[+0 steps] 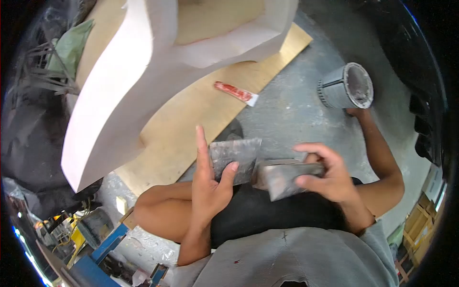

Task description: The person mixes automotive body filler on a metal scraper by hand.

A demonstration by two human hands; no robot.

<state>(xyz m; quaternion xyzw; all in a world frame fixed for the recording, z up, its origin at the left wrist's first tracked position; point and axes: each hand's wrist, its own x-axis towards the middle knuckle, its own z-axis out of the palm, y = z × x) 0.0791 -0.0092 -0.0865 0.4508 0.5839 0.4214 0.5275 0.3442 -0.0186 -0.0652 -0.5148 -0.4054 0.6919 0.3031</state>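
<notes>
My left hand (210,189) holds a flat grey, smeared plate (236,154) between thumb and fingers, its index finger stretched upward. In my right hand (332,179) are grey scraper blades (285,179), pinched between thumb and fingers. The blades lie just right of the plate, over my lap; whether they touch it is unclear. Ahead of my left hand stands a large white curved form (110,91) on a plywood board (177,124). A red and white tube (235,93) lies on the board's edge.
A grey, smeared bucket (346,87) lies tilted on the floor near my right foot. Black plastic and a green bag (71,48) are at the left. Tools and a blue frame (107,244) sit at the lower left, cardboard (420,222) at the lower right.
</notes>
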